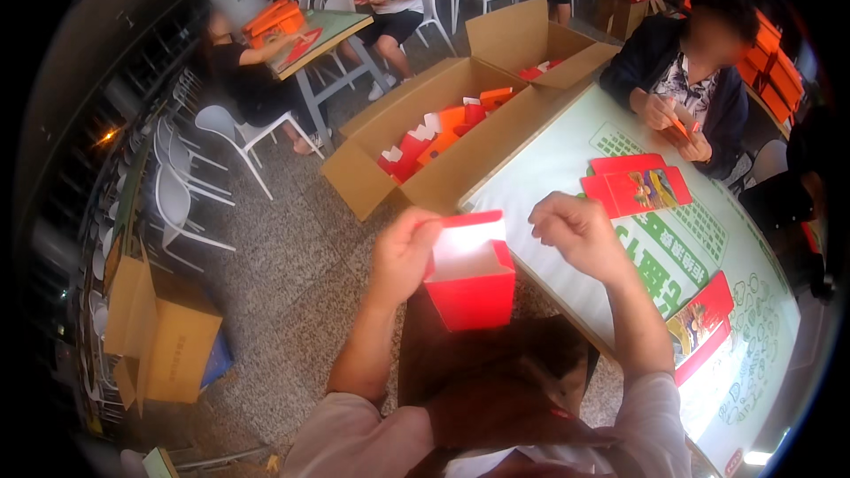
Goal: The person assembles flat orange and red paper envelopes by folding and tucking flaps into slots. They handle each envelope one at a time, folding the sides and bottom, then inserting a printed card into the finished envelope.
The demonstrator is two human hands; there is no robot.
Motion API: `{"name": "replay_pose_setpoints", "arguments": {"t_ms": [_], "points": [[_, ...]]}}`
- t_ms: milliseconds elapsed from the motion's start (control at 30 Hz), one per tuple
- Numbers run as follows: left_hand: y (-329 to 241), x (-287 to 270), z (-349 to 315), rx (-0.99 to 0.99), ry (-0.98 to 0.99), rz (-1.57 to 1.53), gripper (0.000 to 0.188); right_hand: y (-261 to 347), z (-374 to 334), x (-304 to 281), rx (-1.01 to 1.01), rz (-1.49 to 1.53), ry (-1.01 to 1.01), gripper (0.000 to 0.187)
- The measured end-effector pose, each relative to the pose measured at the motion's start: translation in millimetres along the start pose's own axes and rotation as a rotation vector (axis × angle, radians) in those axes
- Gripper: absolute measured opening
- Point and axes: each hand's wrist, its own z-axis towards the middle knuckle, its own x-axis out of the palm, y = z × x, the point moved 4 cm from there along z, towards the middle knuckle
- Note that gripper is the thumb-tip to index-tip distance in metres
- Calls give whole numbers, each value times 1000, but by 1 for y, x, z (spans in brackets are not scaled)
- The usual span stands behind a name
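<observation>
A red cardboard box (478, 294) with a white inside is in front of me, its top open and its flaps standing up. My left hand (403, 252) grips its left upper edge between thumb and fingers. To the right of the box, apart from it, my right hand (574, 235) hangs over the table edge with its fingers curled in; nothing shows in them. Flat red printed cartons (633, 184) lie on the table (611, 296) beyond my right hand. Another flat red carton (704, 323) lies by my right forearm.
A large open cardboard box (372, 179) with red and orange cartons stands ahead of me, against the table. Across the table a person (708, 71) handles a small orange carton. Another cardboard box (181, 350) and white chairs (173, 199) stand at left. Two people sit at a farther table (341, 26).
</observation>
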Motion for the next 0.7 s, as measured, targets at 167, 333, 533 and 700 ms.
{"name": "replay_pose_setpoints", "arguments": {"t_ms": [167, 333, 533, 700], "points": [[0, 0, -2, -41, -50, -28, 11, -1, 1, 10, -30, 29, 72, 32], [-4, -2, -2, 51, -187, -87, 13, -2, -3, 35, 20, 311, 237, 64], [-15, -1, 0, 148, -209, -12, 19, -8, -6, 61, -36, 412, 137, 59], [-12, -16, -2, 265, -230, 186, 21, -9, -5, 58, -63, 418, 133, 54]]}}
